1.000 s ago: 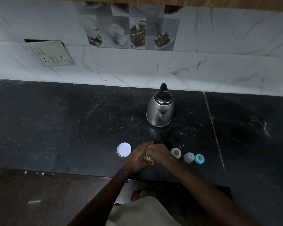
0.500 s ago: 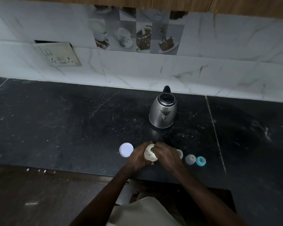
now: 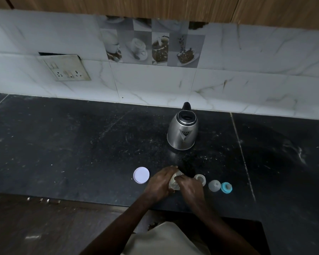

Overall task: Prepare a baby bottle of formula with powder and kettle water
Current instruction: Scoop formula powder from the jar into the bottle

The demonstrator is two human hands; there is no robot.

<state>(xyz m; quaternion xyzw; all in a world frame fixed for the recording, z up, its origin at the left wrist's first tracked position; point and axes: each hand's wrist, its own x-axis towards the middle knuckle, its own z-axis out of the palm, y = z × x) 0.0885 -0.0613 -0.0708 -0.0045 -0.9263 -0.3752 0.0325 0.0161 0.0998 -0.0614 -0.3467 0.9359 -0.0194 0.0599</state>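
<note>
Your left hand [image 3: 159,183] wraps the small pale powder container [image 3: 174,183] at the counter's near edge; your right hand [image 3: 189,186] pinches inside it. Light, smooth plastic: hold its sides. The kettle [image 3: 182,133] beyond looks heavy; take its handle.

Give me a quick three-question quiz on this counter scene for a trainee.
1. True or false: the kettle is being lifted.
2. Which lies furthest to the person's left: A) white lid, B) clear cap, C) blue ring?
3. What do the left hand and right hand hold between them?

Key
1. False: it stands on the counter, untouched.
2. A.
3. A pale container, mostly hidden; its contents cannot be seen.
</note>
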